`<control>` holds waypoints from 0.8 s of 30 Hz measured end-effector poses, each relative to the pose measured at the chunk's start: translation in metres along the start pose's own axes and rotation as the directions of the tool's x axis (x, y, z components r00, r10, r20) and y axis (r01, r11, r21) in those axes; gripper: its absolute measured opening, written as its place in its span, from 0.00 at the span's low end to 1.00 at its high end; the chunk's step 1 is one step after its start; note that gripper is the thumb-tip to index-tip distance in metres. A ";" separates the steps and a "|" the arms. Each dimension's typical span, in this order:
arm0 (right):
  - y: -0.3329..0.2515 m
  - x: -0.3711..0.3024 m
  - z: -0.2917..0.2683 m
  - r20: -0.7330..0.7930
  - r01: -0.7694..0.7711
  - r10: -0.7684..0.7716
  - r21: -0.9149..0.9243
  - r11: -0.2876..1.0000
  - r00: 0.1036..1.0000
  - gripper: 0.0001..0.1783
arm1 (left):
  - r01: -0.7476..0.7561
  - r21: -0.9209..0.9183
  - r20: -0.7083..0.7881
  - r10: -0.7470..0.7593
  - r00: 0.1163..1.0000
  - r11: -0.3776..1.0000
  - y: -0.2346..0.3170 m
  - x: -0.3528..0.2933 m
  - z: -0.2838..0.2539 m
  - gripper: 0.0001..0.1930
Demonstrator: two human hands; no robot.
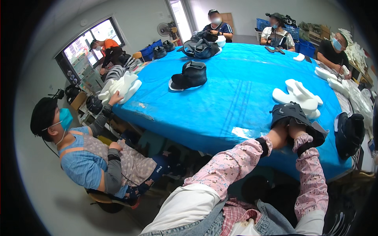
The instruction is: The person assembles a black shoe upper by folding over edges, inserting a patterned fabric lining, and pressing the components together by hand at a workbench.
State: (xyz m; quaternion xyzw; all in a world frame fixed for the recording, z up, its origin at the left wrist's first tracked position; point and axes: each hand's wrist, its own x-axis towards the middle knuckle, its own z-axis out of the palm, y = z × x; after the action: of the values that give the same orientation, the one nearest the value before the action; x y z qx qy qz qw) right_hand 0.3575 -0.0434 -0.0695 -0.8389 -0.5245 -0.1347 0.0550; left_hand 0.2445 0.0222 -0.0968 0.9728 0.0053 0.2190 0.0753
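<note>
In front of me at the near right of the table, both my hands are at a black padded boot upper [290, 111], with grey edging and straps. My left hand [278, 135] reaches into its near opening, and my right hand [297, 130] is close beside it. The upper covers the fingers of both hands. Just beyond lie several white foam foot-shaped pieces [296, 94]. To the right, at the table's edge, stands another black boot upper [349, 134].
Blue sheeting [220, 118] covers the large table. A black boot [191, 76] stands left of centre, with more black pieces [200, 48] behind. A co-worker at my left touches white foam pieces [124, 87]. Other people sit around the far side.
</note>
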 end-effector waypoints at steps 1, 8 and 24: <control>-0.001 0.000 -0.003 0.056 0.024 -0.021 -0.047 0.999 0.998 0.18 | 0.037 -0.024 0.036 -0.036 0.999 0.999 0.000 -0.001 -0.001 0.29; 0.016 -0.001 -0.022 0.146 -0.017 0.028 -0.070 0.997 0.989 0.17 | 0.079 0.079 0.239 -0.096 0.966 0.994 0.017 0.003 -0.019 0.31; 0.010 -0.020 -0.035 0.498 -0.184 0.203 -0.087 0.979 0.843 0.17 | -0.100 0.317 0.167 0.048 0.985 0.943 0.014 -0.015 -0.001 0.27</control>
State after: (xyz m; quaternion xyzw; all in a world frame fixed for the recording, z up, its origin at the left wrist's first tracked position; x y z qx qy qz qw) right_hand 0.3523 -0.0740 -0.0409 -0.8942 -0.4308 0.0863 -0.0858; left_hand 0.2305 0.0078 -0.1000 0.9856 -0.0014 0.1409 -0.0937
